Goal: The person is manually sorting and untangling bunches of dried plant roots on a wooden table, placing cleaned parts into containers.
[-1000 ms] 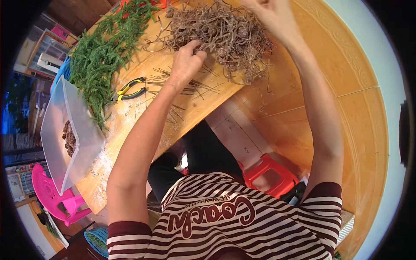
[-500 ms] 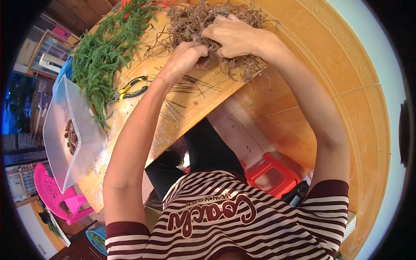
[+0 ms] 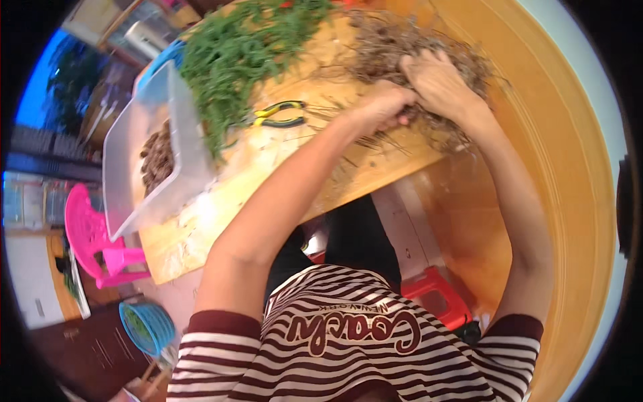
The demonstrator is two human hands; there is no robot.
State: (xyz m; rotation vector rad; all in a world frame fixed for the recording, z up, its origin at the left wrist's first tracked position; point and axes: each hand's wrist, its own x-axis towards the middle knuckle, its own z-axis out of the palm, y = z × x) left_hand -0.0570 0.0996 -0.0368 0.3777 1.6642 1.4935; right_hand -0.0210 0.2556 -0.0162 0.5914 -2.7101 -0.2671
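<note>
A tangled heap of brown, wiry stems (image 3: 382, 53) lies on the far right of the wooden table, and both my hands work at its near edge. My left hand (image 3: 385, 107) is closed in a pinch; whatever sits in its fingers is hidden. Beside it, my right hand (image 3: 439, 84) reaches in from the right, its fingers bent down into the brown stems and closed round some of them. Thin dark wire-like sticks (image 3: 368, 142) are scattered under and beside my left hand. Pliers with yellow and black handles (image 3: 284, 123) rest left of my left hand.
Bunches of green artificial-looking sprigs (image 3: 228, 60) cover the far left of the table (image 3: 167, 251). A translucent plastic bin (image 3: 120, 161) holding brown pinecone-like pieces (image 3: 159, 161) stands left. Off the table are a pink chair (image 3: 84, 221), a blue basket (image 3: 151, 328) and a red stool (image 3: 439, 298).
The whole view has swung, so table, bin and pliers appear farther right. My hands stay close together at the heap's near edge, with the left still pinched.
</note>
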